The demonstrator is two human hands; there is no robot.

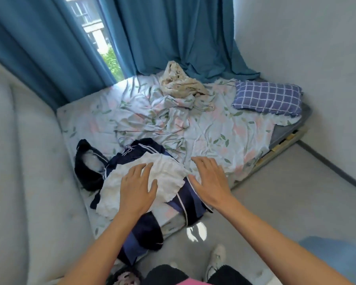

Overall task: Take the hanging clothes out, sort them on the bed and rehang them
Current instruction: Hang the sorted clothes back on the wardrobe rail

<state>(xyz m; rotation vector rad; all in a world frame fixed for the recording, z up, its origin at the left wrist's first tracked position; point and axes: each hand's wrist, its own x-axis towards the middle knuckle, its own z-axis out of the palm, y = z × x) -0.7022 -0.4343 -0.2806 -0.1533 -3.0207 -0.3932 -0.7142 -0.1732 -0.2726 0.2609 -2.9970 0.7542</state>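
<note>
Bedroom view from your head camera, read left to right. At far left a pale padded headboard (19,161) runs along the bed (224,136), whose floral sheet is rumpled. Beside the headboard lies a black garment (86,171), touching the main heap of clothes.

That heap sits at the near left corner of the bed: a navy garment with white stripes (144,151) underneath, and a white ruffled garment (169,179) on top. Thin wire hangers (127,149) show at the far end of the heap. Part of the navy cloth spills over the mattress edge toward the floor (296,192).

Your left hand (137,188) lies flat on the white ruffled garment, fingers straight and spread, gripping nothing. Your right hand (209,179) is likewise open with straight fingers, at the right edge of the heap where the white cloth meets the sheet; whether it presses the cloth or hovers just above cannot be told.

The heap's long axis runs from near you away toward the hangers, and it lies directly under and between your hands, the left one nearer its middle. Sorting looks barely begun; the next move probably calls for lifting the white piece off the navy one.

Farther right lie a cream patterned garment (179,83) near the teal curtain (173,33) and a checked blue pillow (267,97).
</note>
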